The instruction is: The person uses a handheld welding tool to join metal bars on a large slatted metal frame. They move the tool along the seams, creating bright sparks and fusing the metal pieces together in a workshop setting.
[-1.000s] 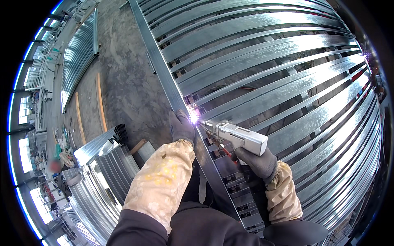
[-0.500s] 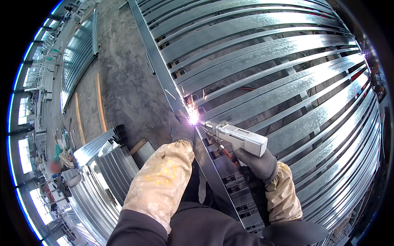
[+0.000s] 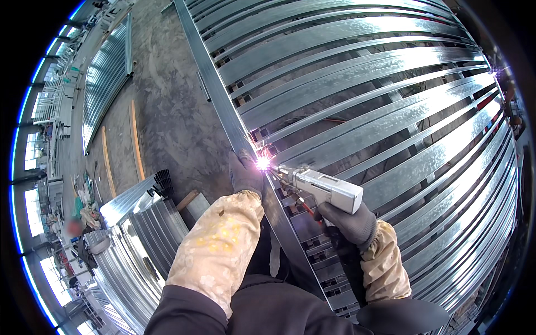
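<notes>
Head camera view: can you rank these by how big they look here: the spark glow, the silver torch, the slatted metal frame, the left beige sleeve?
1. Slatted metal frame
2. Left beige sleeve, though closeness to the camera may enlarge it
3. Silver torch
4. Spark glow

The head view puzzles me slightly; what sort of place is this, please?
Most likely a metal fabrication workshop: the right hand holds a welding torch, sparks at its tip, over a slatted metal frame, with metal profiles stacked to the left.
</notes>
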`<state>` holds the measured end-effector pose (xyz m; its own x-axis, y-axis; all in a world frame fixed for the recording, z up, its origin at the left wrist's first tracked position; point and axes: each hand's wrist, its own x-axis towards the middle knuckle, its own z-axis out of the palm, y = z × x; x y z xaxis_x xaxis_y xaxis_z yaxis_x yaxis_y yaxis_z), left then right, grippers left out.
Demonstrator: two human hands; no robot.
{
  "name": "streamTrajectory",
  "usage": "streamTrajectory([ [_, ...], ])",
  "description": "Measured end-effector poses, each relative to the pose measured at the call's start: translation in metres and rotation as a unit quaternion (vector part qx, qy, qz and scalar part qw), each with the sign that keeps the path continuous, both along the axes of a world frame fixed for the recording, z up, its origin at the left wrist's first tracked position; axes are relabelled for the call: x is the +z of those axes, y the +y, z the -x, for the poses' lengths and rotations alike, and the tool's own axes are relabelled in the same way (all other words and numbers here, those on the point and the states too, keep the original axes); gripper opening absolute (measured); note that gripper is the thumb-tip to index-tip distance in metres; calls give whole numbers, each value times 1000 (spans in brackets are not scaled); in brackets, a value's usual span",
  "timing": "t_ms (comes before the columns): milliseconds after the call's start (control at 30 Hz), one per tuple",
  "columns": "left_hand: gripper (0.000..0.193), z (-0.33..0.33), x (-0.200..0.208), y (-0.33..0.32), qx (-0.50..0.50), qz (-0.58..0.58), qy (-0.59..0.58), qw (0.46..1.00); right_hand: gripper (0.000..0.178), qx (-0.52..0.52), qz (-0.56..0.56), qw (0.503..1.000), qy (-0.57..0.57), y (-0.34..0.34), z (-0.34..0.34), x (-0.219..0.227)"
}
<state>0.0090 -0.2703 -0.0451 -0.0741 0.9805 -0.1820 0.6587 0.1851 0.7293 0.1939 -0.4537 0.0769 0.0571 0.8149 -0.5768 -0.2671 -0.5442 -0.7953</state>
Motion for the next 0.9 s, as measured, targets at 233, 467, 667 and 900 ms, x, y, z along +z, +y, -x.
streamTrajectory([
  [233,44,6,-20,3,9,-34,17,999,32,12,17,1000,-9,0,1,3],
  [467,43,-1,-1,1,-3,-10,-8,1000,32,7,18,1000,-4,3,0,8],
  [667,42,0,-3,4,-12,5,-4,1000,34,-29,4,999,31,-2,-2,10],
  [900,43,3,-13,4,-15,-34,-11,999,42,-58,3,998,15,-54,-20,14],
])
